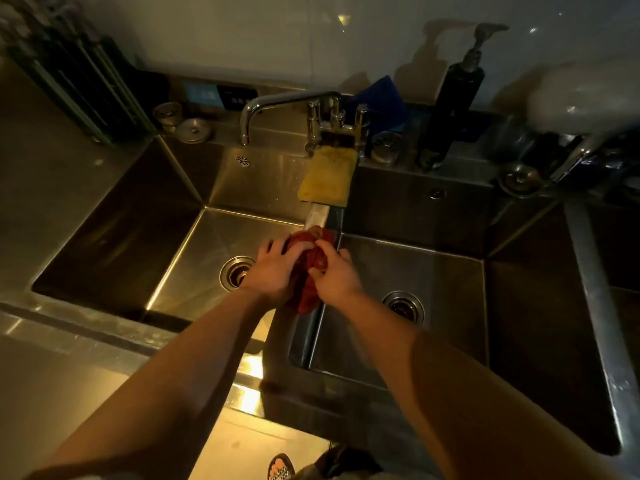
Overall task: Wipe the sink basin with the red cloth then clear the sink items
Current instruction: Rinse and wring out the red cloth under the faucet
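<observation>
A: Why bunched over the divider between the basins?

B: Likely gathering for a firm wiping pad. Red cloth (310, 265) gripped from both sides: left hand (277, 268) closed over its left, right hand (334, 275) pinching its right.

A: And the yellow cloth (325, 178)?

B: Draped below the faucet (287, 109), probably drying.

A: Any writing?

B: Blue label (204, 95) far left, unreadable; soap pump (453, 98) unmarked.
</observation>
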Motion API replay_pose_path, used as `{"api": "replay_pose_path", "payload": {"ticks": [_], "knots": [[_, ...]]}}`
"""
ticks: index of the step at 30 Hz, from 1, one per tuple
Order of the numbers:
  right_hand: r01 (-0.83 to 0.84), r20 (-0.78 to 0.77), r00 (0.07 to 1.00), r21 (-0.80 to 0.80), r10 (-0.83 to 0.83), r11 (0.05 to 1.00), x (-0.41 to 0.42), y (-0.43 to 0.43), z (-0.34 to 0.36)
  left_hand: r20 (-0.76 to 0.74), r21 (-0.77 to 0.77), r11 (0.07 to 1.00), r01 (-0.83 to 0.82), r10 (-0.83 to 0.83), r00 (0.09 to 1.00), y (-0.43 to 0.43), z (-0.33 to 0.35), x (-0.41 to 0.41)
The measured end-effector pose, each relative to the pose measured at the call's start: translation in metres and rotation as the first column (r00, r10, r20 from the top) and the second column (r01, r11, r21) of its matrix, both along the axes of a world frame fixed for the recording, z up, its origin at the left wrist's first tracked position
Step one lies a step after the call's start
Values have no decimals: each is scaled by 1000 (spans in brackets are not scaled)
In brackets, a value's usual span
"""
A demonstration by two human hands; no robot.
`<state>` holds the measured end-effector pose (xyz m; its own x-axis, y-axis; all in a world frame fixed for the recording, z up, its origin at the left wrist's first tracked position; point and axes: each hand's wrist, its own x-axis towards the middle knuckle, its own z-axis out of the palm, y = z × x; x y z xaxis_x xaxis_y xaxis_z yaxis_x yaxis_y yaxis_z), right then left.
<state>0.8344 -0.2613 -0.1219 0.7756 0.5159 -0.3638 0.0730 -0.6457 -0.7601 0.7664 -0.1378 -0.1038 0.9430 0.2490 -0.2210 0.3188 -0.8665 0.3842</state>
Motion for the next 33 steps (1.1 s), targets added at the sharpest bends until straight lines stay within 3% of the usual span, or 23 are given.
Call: {"api": "replay_pose_path", "payload": {"ticks": [7,16,23,26,29,31,33], "knots": [[8,31,999,-42,-7,999,-68,-18,2,-22,57,996,74,-73,997,-13,3,-62],[21,218,975,-274,41,962,-131,-24,20,-53,92,975,201,-197,979,-13,13,-110],[59,280,958,-405,62,913,-150,-21,33,-75,81,956,281,-275,959,-7,20,-130],[136,338,941,-353,-10,926,-149,-16,31,-78,36,955,294,-291,954,-3,22,-132],[158,324,941,-184,-92,970,-148,-11,21,-10,-112,962,250,-253,967,3,22,-137],[54,248,969,-164,-11,985,-150,-14,10,38,-208,956,207,-204,978,8,20,-141],[-19,216,974,-201,63,979,-151,-18,1,14,-139,955,262,-263,965,10,15,-144]]}}
